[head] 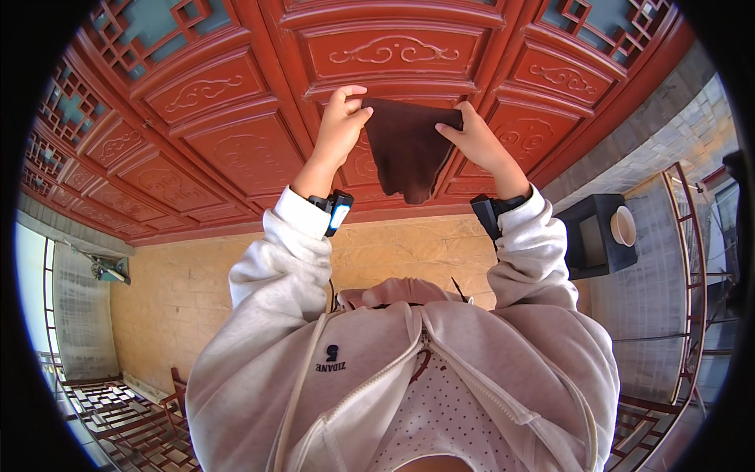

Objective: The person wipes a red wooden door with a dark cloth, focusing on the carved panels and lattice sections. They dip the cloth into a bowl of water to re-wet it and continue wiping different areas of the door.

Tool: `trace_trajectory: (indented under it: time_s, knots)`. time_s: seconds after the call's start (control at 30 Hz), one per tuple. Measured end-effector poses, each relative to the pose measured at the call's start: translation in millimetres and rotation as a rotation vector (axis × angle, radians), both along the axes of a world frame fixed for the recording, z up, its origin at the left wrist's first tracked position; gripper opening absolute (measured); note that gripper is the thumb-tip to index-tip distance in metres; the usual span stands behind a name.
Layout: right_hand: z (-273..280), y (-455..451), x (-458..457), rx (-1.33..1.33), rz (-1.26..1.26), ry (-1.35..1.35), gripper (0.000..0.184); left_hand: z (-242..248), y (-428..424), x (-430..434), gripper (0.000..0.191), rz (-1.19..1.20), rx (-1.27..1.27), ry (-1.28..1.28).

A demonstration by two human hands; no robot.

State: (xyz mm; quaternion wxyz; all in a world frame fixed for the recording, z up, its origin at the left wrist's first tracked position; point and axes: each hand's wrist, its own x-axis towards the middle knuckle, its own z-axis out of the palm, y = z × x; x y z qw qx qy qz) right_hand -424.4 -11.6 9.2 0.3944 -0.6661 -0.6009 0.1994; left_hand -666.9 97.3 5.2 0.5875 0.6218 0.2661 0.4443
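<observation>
A dark brown cloth [410, 147] hangs between my two hands in front of a red carved wooden door [392, 56]. My left hand [345, 121] pinches its upper left corner between thumb and fingers. At the upper right corner, my right hand [472, 133] grips it the same way. The top edge is stretched nearly straight, while the lower part droops in loose folds with an uneven hem. Whether the cloth touches the door behind it, I cannot tell. Black devices on straps sit on both wrists, and the left one [339, 212] has a lit face.
Red panels with latticed windows [159, 29] run along the wall. Below lies a tan stone-patterned floor [407, 242]. A black box-like stand [590, 236] with a pale bowl [623, 226] stands at the right, near a metal railing [693, 265]. Dark red latticework [130, 419] is at lower left.
</observation>
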Motion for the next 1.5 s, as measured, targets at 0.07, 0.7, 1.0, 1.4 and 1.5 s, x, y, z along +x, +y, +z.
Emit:
trace_trajectory:
  time_s: [0.07, 0.7, 1.0, 1.4, 1.5]
  knots:
    - [12, -10, -4, -0.038, 0.025, 0.085, 0.034, 12, 1, 0, 0.035, 0.013, 0.175, 0.054]
    - [-38, 27, 46, 0.140, -0.056, 1.538, 0.022, -84, -12, 32, 0.076, -0.790, -0.854, -0.246]
    - [-95, -1, 7, -0.569, 0.298, 1.640, 0.077, -56, -16, 45, 0.057, -0.591, -0.860, -0.197]
    - [-108, 23, 6, -0.243, 0.129, 1.086, 0.039, -45, 13, 34, 0.048, -0.286, -0.840, 0.085]
    - [-100, 28, 4, -0.338, 0.036, 0.724, 0.033, -56, 15, 26, 0.042, -0.286, -0.879, 0.097]
